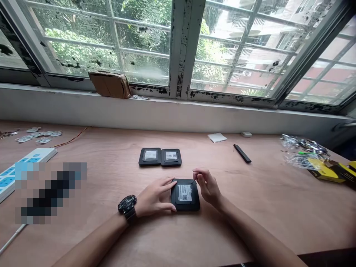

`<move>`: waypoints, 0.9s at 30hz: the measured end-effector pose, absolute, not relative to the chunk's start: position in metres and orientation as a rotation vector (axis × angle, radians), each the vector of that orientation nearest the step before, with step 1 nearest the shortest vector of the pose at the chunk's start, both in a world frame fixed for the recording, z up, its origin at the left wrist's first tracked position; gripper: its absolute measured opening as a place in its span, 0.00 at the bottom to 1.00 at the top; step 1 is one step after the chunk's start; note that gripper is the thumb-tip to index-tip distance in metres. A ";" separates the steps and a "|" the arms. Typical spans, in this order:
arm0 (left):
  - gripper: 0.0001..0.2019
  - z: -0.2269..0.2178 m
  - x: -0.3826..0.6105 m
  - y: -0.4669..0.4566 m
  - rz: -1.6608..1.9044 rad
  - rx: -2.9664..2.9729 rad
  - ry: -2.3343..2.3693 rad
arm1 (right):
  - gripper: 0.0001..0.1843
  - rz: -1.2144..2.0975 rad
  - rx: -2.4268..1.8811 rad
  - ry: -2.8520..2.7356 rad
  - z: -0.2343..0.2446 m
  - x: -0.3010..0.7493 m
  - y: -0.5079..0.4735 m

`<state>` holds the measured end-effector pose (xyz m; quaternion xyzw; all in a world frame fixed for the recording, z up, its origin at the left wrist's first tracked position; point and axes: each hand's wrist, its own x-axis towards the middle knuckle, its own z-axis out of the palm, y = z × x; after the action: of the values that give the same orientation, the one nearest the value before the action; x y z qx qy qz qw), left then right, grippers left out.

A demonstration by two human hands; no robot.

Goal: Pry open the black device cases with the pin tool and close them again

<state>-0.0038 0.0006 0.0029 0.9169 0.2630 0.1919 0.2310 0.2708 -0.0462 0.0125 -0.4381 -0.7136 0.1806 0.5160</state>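
Head camera: from where I stand, the person sits with both hands at a black square case (185, 198), which lies flat on the near middle of the wooden table (292, 200), its white label facing up. The left hand (155, 196), with a black watch (127, 204) on its wrist, grasps the case along its left side, fingertips at the far left corner and thumb at the near left one. The right hand (208, 187) is at the far right corner, thumb and forefinger drawn together just over the edge; whether anything small sits between them, I can't tell.

Just beyond, a little to the left, two similar black cases (171, 157) lie side by side, touching, labels up. Farther right are a folded white paper (217, 137), a small white block (246, 134) and a slim black bar (242, 154) lying at a slant. At the far right, clear plastic bags (299, 161) sit against yellow and black boxes (324, 172). A white power strip (44, 152) runs along the left, and a cardboard box (108, 84) leans on the sill by the window (150, 48).
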 end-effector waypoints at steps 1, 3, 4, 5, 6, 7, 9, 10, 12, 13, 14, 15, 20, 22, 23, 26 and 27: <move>0.44 0.002 -0.004 0.001 0.533 2.530 0.722 | 0.13 0.442 -1.068 -1.715 0.016 0.270 -0.047; 0.44 0.001 -0.003 0.000 0.553 2.545 0.720 | 0.15 0.477 -1.093 -1.699 0.025 0.267 -0.047; 0.44 0.000 -0.002 0.000 0.562 2.551 0.720 | 0.16 0.510 -1.098 -1.678 0.030 0.266 -0.047; 0.44 0.000 -0.002 0.000 0.569 2.555 0.722 | 0.17 0.559 -1.095 -1.646 0.034 0.265 -0.046; 0.44 0.000 -0.001 -0.001 0.574 2.559 0.723 | 0.19 0.623 -1.085 -1.606 0.037 0.265 -0.045; 0.43 0.000 -0.001 -0.001 0.573 2.563 0.724 | 0.21 0.695 -1.070 -1.560 0.039 0.265 -0.043; 0.44 0.002 -0.002 -0.002 0.566 2.570 0.716 | 0.23 0.805 -1.033 -1.483 0.040 0.266 -0.040; 0.45 0.003 -0.003 -0.001 0.560 2.573 0.702 | 0.23 0.831 -1.020 -1.468 0.040 0.267 -0.038; 0.48 0.005 -0.008 0.002 0.556 2.580 0.676 | 0.18 0.834 -1.027 -1.502 0.038 0.269 -0.037; 0.50 0.005 -0.012 0.006 0.562 2.583 0.676 | 0.16 0.814 -1.038 -1.524 0.038 0.270 -0.037; 0.51 0.006 -0.017 0.009 0.571 2.587 0.689 | 0.14 0.780 -1.047 -1.531 0.038 0.269 -0.037; 0.51 0.006 -0.022 0.014 0.581 2.589 0.717 | 0.13 0.731 -1.053 -1.513 0.039 0.268 -0.037; 0.40 0.003 -0.038 0.032 0.609 2.554 0.841 | 0.11 0.554 -0.967 -1.387 0.038 0.244 -0.032; 0.35 0.002 -0.039 0.033 0.626 2.538 0.834 | 0.11 0.579 -0.943 -1.473 0.034 0.233 -0.027; 0.34 0.002 -0.038 0.033 0.634 2.537 0.829 | 0.11 0.585 -0.936 -1.515 0.032 0.229 -0.023; 0.31 0.002 -0.035 0.031 0.640 2.555 0.823 | 0.12 0.590 -0.940 -1.562 0.025 0.221 -0.015; 0.31 0.003 -0.035 0.030 0.636 2.563 0.818 | 0.12 0.597 -0.945 -1.559 0.023 0.220 -0.014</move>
<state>-0.0345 0.0300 0.0028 0.9107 0.2905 0.2260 0.1874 0.2196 -0.0135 0.0231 -0.4032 -0.6655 0.2548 0.5741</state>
